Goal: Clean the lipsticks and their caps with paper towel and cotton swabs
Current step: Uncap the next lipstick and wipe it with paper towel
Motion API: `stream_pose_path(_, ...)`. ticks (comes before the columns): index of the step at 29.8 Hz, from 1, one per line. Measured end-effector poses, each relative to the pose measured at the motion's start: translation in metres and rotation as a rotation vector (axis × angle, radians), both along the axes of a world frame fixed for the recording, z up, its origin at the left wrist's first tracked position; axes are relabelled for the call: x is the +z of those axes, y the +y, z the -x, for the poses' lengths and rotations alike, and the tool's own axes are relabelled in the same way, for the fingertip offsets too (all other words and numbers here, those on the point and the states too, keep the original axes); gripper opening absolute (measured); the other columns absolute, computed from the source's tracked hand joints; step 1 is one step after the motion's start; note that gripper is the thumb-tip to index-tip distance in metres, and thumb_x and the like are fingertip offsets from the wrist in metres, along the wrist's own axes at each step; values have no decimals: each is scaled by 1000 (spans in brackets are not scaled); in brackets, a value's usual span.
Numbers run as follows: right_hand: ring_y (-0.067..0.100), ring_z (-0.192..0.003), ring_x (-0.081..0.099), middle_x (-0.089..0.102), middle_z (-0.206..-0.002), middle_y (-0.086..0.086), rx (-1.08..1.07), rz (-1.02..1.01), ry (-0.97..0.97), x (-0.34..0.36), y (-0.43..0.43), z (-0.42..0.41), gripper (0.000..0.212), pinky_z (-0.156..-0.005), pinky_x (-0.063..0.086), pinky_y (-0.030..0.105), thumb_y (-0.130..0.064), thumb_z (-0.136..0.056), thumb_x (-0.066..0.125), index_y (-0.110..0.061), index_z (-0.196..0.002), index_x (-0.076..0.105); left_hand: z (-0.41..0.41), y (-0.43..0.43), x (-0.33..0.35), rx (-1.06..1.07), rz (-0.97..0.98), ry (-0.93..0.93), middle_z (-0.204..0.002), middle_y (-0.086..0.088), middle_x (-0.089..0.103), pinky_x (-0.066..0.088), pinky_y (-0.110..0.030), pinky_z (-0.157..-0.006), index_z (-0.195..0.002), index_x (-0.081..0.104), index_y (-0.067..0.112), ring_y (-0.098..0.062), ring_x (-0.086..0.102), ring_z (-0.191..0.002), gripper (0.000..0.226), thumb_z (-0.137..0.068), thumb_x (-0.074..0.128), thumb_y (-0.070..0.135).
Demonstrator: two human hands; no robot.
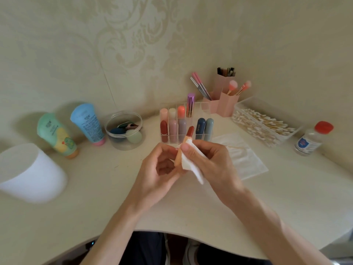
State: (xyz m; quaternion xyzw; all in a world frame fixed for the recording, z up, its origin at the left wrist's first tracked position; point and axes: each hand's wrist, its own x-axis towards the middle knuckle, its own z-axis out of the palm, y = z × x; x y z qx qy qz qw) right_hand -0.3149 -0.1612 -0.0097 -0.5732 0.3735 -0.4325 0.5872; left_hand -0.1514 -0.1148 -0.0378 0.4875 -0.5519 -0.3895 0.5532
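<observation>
Head view: centre frame, your hands close together.
Left hand [162, 166]: you grip the lipstick [189, 132] by its peach tube.
Right hand [212, 159]: you pinch paper towel [188, 162] against it.

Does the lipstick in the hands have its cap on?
No, cap off: the lipstick shows a bare red tip above its peach tube.

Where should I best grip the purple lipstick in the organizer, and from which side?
Pinch the purple lipstick by its upper half, from above. It stands upright in a narrow organizer cell, so only its top rises clear of the walls.
</observation>
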Motion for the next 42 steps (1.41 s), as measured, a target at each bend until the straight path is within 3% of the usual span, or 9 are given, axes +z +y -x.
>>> stream_pose_path(4,45,-68,72,74,-86,30,55,-77,-142,0,1,1,34,-63,60,47,-26,-95,74,7,-103,72,-3,-1,0,-86,-17,146,-90,-5,72,52,-32,-60,-115,67,10,-21,62,-65,29,-94,71,29)
stream_pose_path(10,46,-78,75,76,-95,26,110,-50,-101,-6,-1,2,24,-70,63,51,-18,-96,74,3,-107,76,-2,-1,1,11,-23,82,-81,-19,72,55,-30,-58,-112,76,10,-21,62,-62,23,-94,66,21)
stream_pose_path(12,45,-74,74,76,-94,28,124,-47,-111,-7,-2,3,26,-68,61,46,-17,-97,70,8,-104,75,-3,0,2,4,-23,88,-75,-14,70,53,-29,-58,-112,76,9,-19,59,-59,24,-95,65,20)
stream_pose_path(16,53,-78,70,72,-97,36,181,-26,-121,-9,-5,4,31,-77,59,62,-20,-104,65,10,-103,73,-5,1,1,-37,-19,111,-73,-2,66,52,-32,-57,-118,76,9,-21,55,-60,29,-98,59,23)
stream_pose_path(21,47,-69,68,69,-88,37,166,-85,-160,-6,-6,6,31,-70,58,52,-19,-103,64,10,-106,72,-3,2,4,-92,-66,145,-80,-13,68,56,-31,-64,-118,75,9,-26,62,-66,30,-102,52,21)
stream_pose_path(27,27,-90,70,75,-93,19,-12,-67,-132,-9,-7,5,28,-87,55,35,-28,-97,72,-3,-109,78,-4,6,10,-104,-100,236,-92,-7,67,53,-31,-63,-110,71,-1,-25,60,-65,30,-102,51,19)
stream_pose_path(30,17,-85,68,77,-89,10,-124,4,-96,-8,-6,4,20,-80,52,28,-26,-99,70,-11,-104,81,-3,9,13,-200,-118,276,-98,-11,67,53,-31,-65,-116,68,0,-27,62,-67,30,-107,47,19)
stream_pose_path(38,31,-84,58,63,-102,38,66,33,-144,0,-9,9,40,-86,44,46,-34,-110,49,-5,-116,76,-7,11,14,-291,-169,370,-100,-14,62,49,-34,-64,-124,64,0,-29,59,-70,35,-106,47,24)
stream_pose_path(42,20,-76,63,71,-82,16,20,106,-37,-4,-7,7,31,-77,50,36,-28,-107,57,-5,-108,78,-6,10,12,-303,-165,324,-99,-14,62,48,-34,-65,-117,61,-5,-30,60,-71,35,-106,46,24)
